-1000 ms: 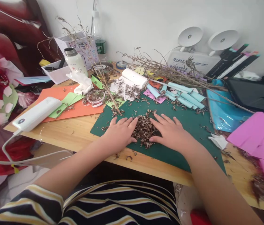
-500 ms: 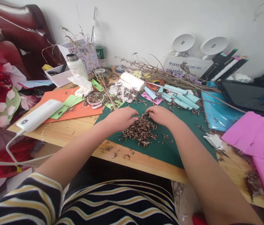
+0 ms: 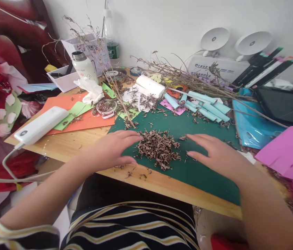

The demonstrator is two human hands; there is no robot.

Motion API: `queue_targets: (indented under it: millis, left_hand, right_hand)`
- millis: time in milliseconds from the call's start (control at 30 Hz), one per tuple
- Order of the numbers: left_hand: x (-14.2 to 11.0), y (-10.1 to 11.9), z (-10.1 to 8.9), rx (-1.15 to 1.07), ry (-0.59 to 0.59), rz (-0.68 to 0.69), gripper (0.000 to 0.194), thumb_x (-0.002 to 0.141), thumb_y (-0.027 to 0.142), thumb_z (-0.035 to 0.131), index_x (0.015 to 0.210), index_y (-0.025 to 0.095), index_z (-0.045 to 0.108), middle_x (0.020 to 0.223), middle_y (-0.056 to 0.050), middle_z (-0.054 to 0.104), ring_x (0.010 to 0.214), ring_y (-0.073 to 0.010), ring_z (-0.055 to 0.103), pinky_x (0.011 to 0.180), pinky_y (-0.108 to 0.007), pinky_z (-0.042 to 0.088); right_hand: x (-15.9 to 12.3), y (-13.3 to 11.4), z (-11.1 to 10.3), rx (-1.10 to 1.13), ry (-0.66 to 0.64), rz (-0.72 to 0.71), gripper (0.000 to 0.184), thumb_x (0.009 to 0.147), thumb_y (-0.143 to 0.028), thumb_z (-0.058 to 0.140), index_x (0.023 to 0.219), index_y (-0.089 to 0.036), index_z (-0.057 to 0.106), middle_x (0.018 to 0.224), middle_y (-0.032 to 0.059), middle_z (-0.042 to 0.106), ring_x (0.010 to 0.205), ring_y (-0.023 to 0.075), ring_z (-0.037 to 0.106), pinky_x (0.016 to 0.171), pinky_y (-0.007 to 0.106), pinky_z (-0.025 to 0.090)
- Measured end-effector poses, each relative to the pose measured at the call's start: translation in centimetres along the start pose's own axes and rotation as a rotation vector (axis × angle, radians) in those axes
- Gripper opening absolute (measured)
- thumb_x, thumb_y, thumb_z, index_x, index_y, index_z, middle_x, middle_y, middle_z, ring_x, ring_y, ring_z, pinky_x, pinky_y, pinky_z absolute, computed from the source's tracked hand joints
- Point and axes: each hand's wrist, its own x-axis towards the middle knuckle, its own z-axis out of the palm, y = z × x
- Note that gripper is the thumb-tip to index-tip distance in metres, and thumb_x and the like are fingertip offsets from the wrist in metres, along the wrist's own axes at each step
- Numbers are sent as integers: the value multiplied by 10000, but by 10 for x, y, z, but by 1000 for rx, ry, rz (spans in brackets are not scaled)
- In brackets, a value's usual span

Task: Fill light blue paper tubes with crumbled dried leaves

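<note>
your left hand (image 3: pixel 112 147) is open and empty, thumb apart from fingers, at the left edge of the dried leaf pile (image 3: pixel 158 147); whether it touches is unclear. your right hand (image 3: pixel 214 152) is spread and empty, just right of the pile, which sits on the green mat (image 3: pixel 200 177). blue lettering on the white box (image 3: pixel 216 69) and print on the white bottle (image 3: pixel 84 68) are too blurred to read. the small clear tub (image 3: pixel 106 107) holds leaf bits. the dark screen (image 3: pixel 286 106) is cut off at right.
</note>
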Motion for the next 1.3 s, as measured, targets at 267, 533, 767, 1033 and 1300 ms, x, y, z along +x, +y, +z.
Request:
queue_targets:
  millis: [267, 533, 767, 1033, 1300]
  left_hand:
    - [-56, -10, 31, 74, -73, -100, 410, 751, 516, 469, 1054, 240, 499, 1022, -59, 548, 916, -226, 514, 773, -344, 424]
    - [-51, 0, 41, 57, -157, -26, 202, 855, 198, 326, 823, 197, 526, 778, -18, 559, 693, -162, 534, 639, -285, 413]
    - [-5, 14, 16, -85, 61, 12, 221, 865, 269, 339, 795, 177, 528, 748, -9, 541, 686, -130, 524, 612, -230, 404]
    - [29, 14, 20, -152, 134, -57, 199, 824, 234, 418, 994, 199, 514, 982, -23, 557, 914, -169, 528, 783, -283, 428]
    - [-39, -8, 31, 69, 24, -458, 801, 620, 651, 497, 1253, 179, 366, 1123, -105, 446, 1016, -300, 435, 840, -435, 382]
  right_hand:
    - [-50, 32, 27, -35, 83, 63, 508, 773, -544, 368, 1150, -218, 466, 1064, 79, 560, 928, 244, 536, 776, 393, 443]
    - [-16, -10, 36, -94, 81, -78, 246, 832, -308, 371, 931, -190, 564, 903, 64, 596, 763, 184, 565, 626, 301, 441]
    - [1, -54, 0, -60, 249, -103, 156, 802, -217, 412, 829, -208, 565, 818, 16, 612, 658, 139, 565, 512, 239, 398]
    - [14, -60, 4, -68, 246, -170, 291, 829, -250, 393, 1093, -233, 513, 1022, 27, 602, 833, 193, 561, 656, 311, 436]
    - [-38, -9, 30, -47, 271, 201, 541, 778, -548, 357, 1171, -190, 459, 1014, 111, 558, 759, 222, 545, 619, 351, 444]
